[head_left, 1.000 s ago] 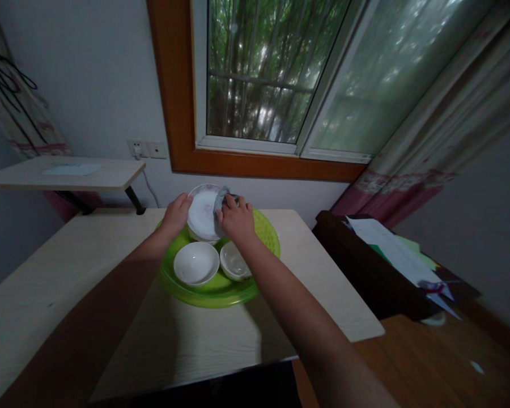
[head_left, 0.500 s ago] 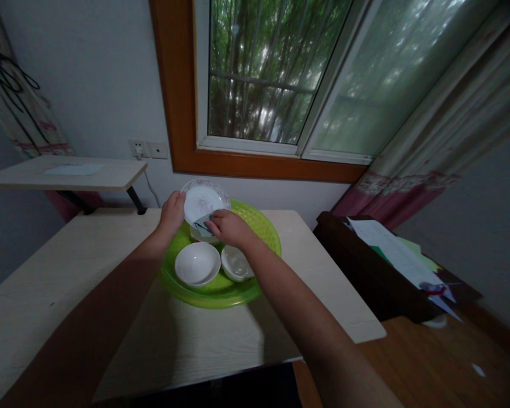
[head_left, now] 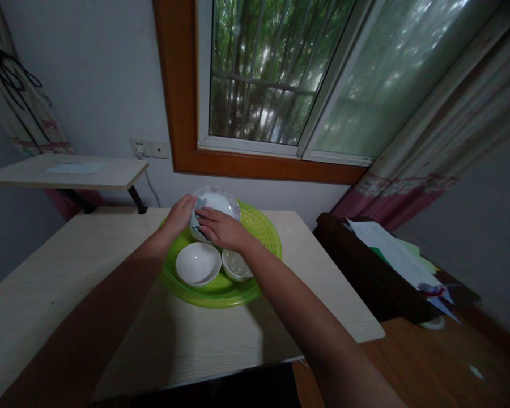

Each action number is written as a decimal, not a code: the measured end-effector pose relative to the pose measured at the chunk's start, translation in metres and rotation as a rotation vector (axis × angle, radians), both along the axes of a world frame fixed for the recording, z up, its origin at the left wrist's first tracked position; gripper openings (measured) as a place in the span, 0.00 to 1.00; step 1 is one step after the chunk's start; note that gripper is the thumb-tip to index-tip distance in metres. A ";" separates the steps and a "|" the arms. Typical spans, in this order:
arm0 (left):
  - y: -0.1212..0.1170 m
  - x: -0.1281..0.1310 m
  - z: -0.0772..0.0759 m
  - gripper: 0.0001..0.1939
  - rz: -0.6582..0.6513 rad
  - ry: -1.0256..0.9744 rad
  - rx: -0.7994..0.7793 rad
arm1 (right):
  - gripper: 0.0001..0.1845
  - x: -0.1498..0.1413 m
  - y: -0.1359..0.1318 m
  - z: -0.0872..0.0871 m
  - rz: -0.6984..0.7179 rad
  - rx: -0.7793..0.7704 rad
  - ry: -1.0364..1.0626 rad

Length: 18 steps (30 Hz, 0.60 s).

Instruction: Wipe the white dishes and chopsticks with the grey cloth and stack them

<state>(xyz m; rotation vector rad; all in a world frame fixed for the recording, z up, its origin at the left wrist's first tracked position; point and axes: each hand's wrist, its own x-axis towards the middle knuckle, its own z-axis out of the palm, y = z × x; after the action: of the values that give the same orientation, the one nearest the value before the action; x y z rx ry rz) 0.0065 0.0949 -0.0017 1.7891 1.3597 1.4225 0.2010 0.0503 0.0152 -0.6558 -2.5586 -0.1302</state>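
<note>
My left hand (head_left: 180, 215) is closed on the left rim of a white plate (head_left: 221, 200) with a patterned border, holding it tilted over the far side of a green round tray (head_left: 225, 300). My right hand (head_left: 223, 229) presses a grey cloth (head_left: 195, 220) against the plate near its left edge, fingers bunched over the cloth. Closer to me in the tray stand a white bowl (head_left: 198, 264) and, to its right, a smaller white bowl (head_left: 237, 266), partly covered by my right forearm. Beneath the plate, another white dish is mostly hidden.
The tray rests on a pale wooden table (head_left: 221, 345). A raised shelf (head_left: 110, 177) with a paper (head_left: 75, 168) stands at the left. Behind are a wall socket (head_left: 140, 148) and a window. Papers (head_left: 391, 249) lie on dark furniture (head_left: 357, 272) to the right.
My right hand has slid the cloth left to the plate's edge, next to my left hand. The plate has shifted a little right and down and tipped flatter.
</note>
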 end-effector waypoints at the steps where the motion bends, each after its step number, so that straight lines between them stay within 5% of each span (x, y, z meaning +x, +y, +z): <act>1: 0.000 0.000 -0.001 0.16 -0.011 -0.002 -0.004 | 0.22 0.000 0.000 0.000 -0.025 0.015 -0.011; 11: 0.000 0.005 -0.004 0.19 -0.106 -0.041 -0.036 | 0.22 0.002 -0.008 0.007 -0.384 0.071 -0.048; 18: -0.009 0.007 0.002 0.19 -0.042 0.011 -0.053 | 0.24 0.006 -0.006 0.010 -0.626 0.029 0.010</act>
<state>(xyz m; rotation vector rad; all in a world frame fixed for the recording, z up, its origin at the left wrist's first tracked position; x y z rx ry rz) 0.0133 0.0861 0.0007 1.7842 1.3446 1.3440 0.2067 0.0438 0.0257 -1.4170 -2.2487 -0.3676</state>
